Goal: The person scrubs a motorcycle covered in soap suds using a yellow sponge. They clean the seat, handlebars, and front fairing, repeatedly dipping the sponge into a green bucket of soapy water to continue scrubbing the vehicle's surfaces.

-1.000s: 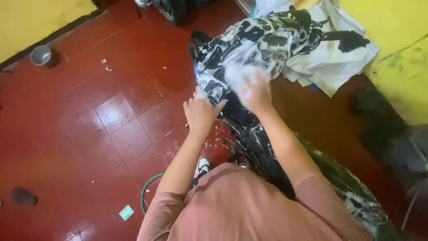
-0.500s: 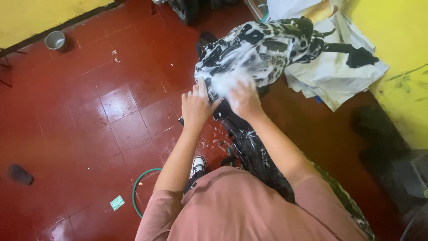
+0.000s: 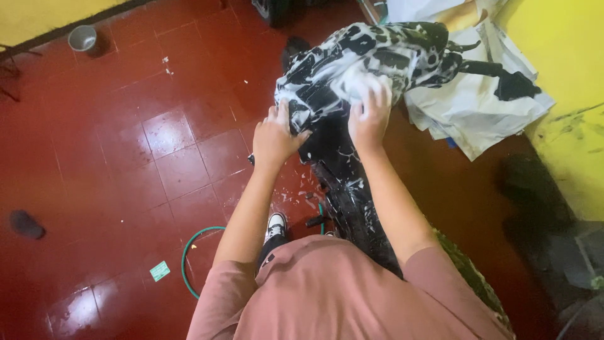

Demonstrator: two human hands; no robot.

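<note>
Closest to the camera is the person's pink shirt (image 3: 327, 289), with both bare arms reaching out ahead. Below them a black motorbike (image 3: 343, 182) stands on the wet red tile floor (image 3: 126, 157). White soap foam is splashed down the bike's dark body. A white and black shoe (image 3: 275, 225) peeks out beside it, and a green hose (image 3: 189, 261) curls on the floor close by.

The left hand (image 3: 275, 135) lies flat and open against the left side of the bike's soapy front, with its fingers spread. It grips nothing. The right hand (image 3: 370, 112) presses down on top of the front part, its fingers bent over a white, foamy lump. That lump may be a sponge or only foam; I cannot tell.

The front of the motorbike (image 3: 377, 60) is thick with white suds in blotches over the black. So the soaping looks well along at the front. The lower body has only streaks and drips, so it seems less scrubbed. No foam is rinsed off yet, as far as I can see.

Farther off, white sheets (image 3: 478, 107) lie crumpled by the yellow wall (image 3: 566, 82). A small grey bowl (image 3: 82, 38) sits far away on the left.
</note>
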